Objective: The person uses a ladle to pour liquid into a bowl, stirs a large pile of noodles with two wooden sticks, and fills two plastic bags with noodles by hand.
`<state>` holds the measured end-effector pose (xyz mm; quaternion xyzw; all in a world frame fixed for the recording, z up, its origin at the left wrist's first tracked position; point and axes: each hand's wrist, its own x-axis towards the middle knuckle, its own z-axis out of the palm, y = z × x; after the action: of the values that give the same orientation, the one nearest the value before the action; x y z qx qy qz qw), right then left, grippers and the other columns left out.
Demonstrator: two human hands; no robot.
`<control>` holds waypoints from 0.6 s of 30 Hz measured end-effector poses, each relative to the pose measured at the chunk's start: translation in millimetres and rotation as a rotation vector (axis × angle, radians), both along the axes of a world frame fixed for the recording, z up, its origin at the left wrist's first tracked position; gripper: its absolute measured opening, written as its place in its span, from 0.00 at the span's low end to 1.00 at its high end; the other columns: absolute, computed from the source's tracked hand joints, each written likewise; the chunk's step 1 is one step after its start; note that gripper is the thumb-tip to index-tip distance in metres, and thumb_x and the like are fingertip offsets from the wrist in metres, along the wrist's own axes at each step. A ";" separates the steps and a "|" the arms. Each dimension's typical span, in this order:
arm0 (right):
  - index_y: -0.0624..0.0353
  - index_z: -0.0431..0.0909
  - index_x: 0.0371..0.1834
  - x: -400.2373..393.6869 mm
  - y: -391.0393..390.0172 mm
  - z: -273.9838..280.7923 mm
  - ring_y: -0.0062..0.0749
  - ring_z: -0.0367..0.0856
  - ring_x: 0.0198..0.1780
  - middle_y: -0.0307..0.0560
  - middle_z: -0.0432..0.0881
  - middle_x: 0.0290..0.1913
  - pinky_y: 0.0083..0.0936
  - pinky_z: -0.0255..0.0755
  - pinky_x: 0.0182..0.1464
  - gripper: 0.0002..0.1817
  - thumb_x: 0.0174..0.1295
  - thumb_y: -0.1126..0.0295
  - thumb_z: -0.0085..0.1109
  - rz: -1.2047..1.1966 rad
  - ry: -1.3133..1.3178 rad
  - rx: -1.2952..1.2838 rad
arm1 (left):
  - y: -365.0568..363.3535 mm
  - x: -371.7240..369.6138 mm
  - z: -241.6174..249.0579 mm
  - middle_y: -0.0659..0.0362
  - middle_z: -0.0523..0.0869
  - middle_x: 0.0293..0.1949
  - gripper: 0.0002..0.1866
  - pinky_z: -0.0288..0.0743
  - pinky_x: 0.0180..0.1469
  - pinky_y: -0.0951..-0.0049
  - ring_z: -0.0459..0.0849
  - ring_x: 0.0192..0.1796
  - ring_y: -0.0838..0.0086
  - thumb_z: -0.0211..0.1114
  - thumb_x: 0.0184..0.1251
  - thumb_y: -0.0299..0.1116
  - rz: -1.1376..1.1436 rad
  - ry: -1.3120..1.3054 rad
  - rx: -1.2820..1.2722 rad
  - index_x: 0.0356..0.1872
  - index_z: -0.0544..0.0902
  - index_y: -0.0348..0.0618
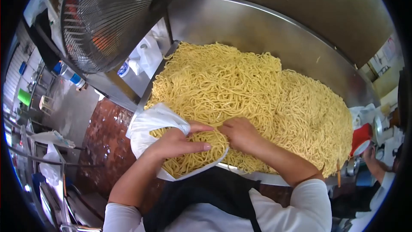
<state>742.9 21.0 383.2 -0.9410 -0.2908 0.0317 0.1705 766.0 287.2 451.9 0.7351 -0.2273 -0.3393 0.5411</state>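
A white plastic bag point(145, 125) full of yellow noodles point(184, 160) lies open against the front edge of a metal tray point(260, 178). My left hand point(179, 141) rests over the bag's mouth, its thumb stretched out and apart from the fingers above the noodles. Beside the bag's right rim, my right hand point(241, 134) is closed, with curled fingers down among noodles; its fingertips are partly hidden. Behind both hands spreads a large heap of thick yellow noodles point(223, 77), with a paler heap point(311, 122) on the right.
A large fan point(107, 25) stands at the upper left, near white plastic bags point(148, 56). A tall metal panel point(257, 30) rises behind the tray. At far right, another person's hand point(370, 154) is near a red container point(361, 138). Wet reddish floor point(105, 137) shows at left.
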 end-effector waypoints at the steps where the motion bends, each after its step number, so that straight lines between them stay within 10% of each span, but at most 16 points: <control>1: 0.53 0.85 0.40 0.5 -0.3 -19.6 0.44 0.80 0.46 0.43 0.82 0.36 0.39 0.73 0.45 0.13 0.48 0.72 0.64 -0.030 -0.153 0.068 | -4.6 1.2 -3.1 0.53 0.78 0.64 0.37 0.64 0.68 0.65 0.75 0.65 0.66 0.79 0.52 0.40 0.007 0.025 0.014 0.64 0.77 0.38; 6: 0.51 0.85 0.33 14.5 28.1 26.7 0.44 0.78 0.37 0.42 0.78 0.31 0.40 0.69 0.36 0.07 0.51 0.65 0.69 -0.110 -0.270 0.367 | -20.4 -5.2 -24.3 0.52 0.76 0.65 0.46 0.64 0.69 0.65 0.74 0.65 0.67 0.80 0.52 0.37 0.109 -0.097 0.000 0.72 0.66 0.37; 9: 0.51 0.84 0.31 28.9 42.9 71.4 0.43 0.80 0.36 0.43 0.81 0.32 0.37 0.73 0.36 0.09 0.54 0.61 0.70 -0.130 -0.329 0.445 | -33.3 -7.4 -26.4 0.52 0.86 0.44 0.34 0.79 0.41 0.72 0.85 0.40 0.71 0.76 0.54 0.41 0.210 -0.071 0.032 0.59 0.76 0.31; 12: 0.55 0.82 0.30 51.3 47.6 57.3 0.42 0.83 0.34 0.45 0.83 0.33 0.35 0.76 0.38 0.12 0.56 0.58 0.69 -0.079 -0.510 0.755 | -23.8 -3.9 0.3 0.56 0.87 0.40 0.28 0.77 0.34 0.75 0.83 0.34 0.77 0.74 0.53 0.35 0.389 0.256 0.148 0.54 0.79 0.31; 15: 0.55 0.83 0.32 34.4 34.9 63.4 0.40 0.85 0.35 0.47 0.85 0.35 0.33 0.77 0.42 0.11 0.57 0.60 0.69 -0.080 0.143 0.650 | 0.0 -3.1 14.0 0.58 0.87 0.36 0.20 0.75 0.33 0.76 0.83 0.33 0.76 0.67 0.49 0.25 0.511 0.233 -0.243 0.48 0.82 0.34; 18: 0.60 0.84 0.35 45.3 10.4 54.5 0.32 0.85 0.36 0.45 0.86 0.30 0.29 0.78 0.39 0.09 0.56 0.68 0.70 -0.202 0.010 0.315 | 22.9 -6.4 12.2 0.58 0.86 0.35 0.20 0.74 0.30 0.77 0.83 0.31 0.77 0.63 0.47 0.21 0.578 0.152 -0.390 0.47 0.81 0.34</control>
<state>788.2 31.5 437.7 -0.9268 -0.1951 -0.0268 0.3196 759.5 310.1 464.1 0.6246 -0.0295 -0.1761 0.7602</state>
